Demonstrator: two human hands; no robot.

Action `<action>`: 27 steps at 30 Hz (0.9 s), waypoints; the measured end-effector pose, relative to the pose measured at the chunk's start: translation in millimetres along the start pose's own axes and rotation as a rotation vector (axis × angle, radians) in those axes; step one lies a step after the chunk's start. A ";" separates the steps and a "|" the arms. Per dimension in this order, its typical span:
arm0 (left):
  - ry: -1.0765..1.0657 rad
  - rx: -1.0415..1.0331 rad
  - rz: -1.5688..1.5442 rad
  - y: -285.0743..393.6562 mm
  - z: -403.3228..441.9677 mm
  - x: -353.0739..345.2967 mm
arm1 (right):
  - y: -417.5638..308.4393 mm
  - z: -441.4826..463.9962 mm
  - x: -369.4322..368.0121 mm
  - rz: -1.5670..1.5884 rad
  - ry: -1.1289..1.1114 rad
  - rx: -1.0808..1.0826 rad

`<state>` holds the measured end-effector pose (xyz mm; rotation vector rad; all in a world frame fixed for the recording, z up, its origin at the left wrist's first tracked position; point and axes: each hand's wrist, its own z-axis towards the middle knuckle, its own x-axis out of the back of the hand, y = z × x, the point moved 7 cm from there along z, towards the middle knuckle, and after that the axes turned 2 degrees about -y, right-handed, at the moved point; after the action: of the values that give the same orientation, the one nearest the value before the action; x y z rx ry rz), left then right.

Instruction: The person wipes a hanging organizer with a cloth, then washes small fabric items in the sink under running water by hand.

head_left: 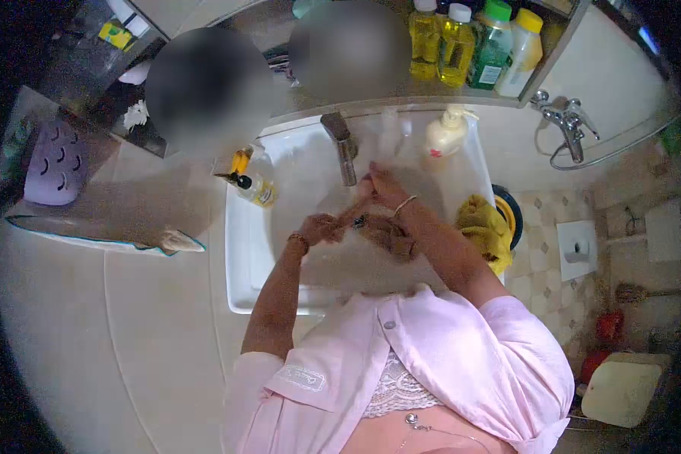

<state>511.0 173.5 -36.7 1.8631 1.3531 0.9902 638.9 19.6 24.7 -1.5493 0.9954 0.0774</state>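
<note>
Over the white washbasin (240, 295), my left hand (321, 228) is closed in a fist on a brown cloth (390, 234). My right hand (380, 186) is a little higher and to the right, near the tap, and its fingers are also closed on the cloth. A narrow part of the cloth appears to run between both hands, and the rest bunches below my right wrist. A small dark patch shows on it. Fine finger detail is grainy. The metal tap (342, 147) stands just above my hands.
A clear bottle (259, 178) stands at the basin's left rim, a cream pump bottle (445, 136) at the back right. A yellow cloth (483, 231) hangs on the right side. Several bottles (455, 45) line the shelf behind. A shower mixer (571, 125) is on the right wall.
</note>
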 end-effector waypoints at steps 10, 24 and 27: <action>0.066 -0.225 0.794 82.2 66.8 -64.8 | -41.7 -42.6 27.2 -0.240 0.163 0.214; 0.378 -0.023 -0.209 36.2 77.9 -34.2 | 15.0 -26.0 -18.7 -0.471 0.128 0.271; -0.017 -0.313 -0.674 100.6 16.5 -62.4 | 20.3 -23.2 -46.6 -0.413 0.039 0.206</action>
<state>562.3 84.8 24.6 1.0627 1.5552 0.7639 586.1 27.1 41.4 -1.5383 0.6727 -0.3363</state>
